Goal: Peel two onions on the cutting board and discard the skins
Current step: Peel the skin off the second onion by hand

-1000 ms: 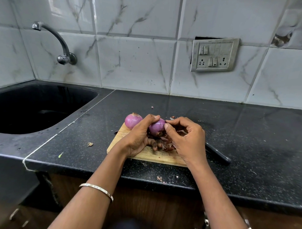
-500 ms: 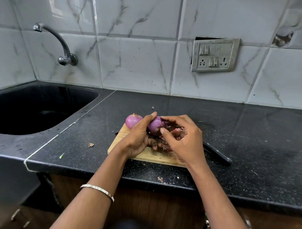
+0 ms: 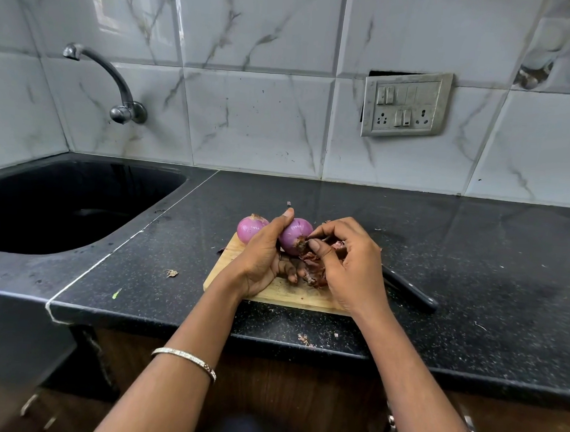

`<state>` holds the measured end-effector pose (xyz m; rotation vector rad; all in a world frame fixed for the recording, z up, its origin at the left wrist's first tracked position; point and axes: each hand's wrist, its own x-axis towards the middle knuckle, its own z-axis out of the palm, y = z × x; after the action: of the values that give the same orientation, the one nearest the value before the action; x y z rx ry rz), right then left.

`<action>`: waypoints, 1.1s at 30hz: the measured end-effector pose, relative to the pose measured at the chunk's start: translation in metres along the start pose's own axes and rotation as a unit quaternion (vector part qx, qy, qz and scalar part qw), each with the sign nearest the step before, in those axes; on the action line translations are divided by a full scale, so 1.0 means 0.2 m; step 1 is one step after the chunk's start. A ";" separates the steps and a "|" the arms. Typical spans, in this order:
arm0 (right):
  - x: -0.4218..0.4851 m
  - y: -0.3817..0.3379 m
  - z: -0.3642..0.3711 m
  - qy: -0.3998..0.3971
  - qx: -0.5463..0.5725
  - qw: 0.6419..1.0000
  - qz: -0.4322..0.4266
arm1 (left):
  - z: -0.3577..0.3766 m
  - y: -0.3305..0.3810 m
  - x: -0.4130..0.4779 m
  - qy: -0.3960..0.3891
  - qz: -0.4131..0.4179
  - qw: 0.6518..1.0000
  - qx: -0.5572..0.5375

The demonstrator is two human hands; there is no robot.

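Head view, starting left: the sink (image 3: 142, 194) lies well apart from the work. A peeled onion (image 3: 251, 229) rests at the far corner of the cutting board (image 3: 284, 295), seemingly parked out of the way just behind the left hand (image 3: 263, 257). That hand cups the second onion (image 3: 294, 235), thumb over its top and fingers curled beneath, probably to steady it with the root end facing right. There the right hand (image 3: 349, 266) pinches the brown root tuft (image 3: 300, 243) between thumb and forefinger. Loose skins (image 3: 314, 270) lie beneath, and a knife (image 3: 410, 293) lies just right of the board
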<state>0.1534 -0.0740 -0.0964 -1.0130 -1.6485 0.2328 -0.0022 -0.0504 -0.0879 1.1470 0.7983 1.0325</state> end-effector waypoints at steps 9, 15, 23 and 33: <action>-0.01 0.01 -0.01 0.039 -0.011 0.999 0.025 | 0.00 0.00 0.00 0.026 -0.005 1.000 -0.011; 0.00 -0.01 -0.01 0.058 -0.005 0.998 0.010 | 0.00 0.00 0.00 0.020 -0.002 1.000 -0.007; 0.00 0.01 0.02 -0.014 -0.015 0.999 -0.040 | 0.02 0.01 -0.01 -0.019 0.015 0.999 0.030; -0.01 0.02 0.01 0.039 -0.062 0.997 -0.004 | 0.01 0.00 0.00 0.015 0.011 1.000 -0.003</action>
<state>0.1543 -0.0724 -0.1010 -1.0946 -1.6119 0.0857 -0.0011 -0.0505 -0.0870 1.1404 0.8067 1.0724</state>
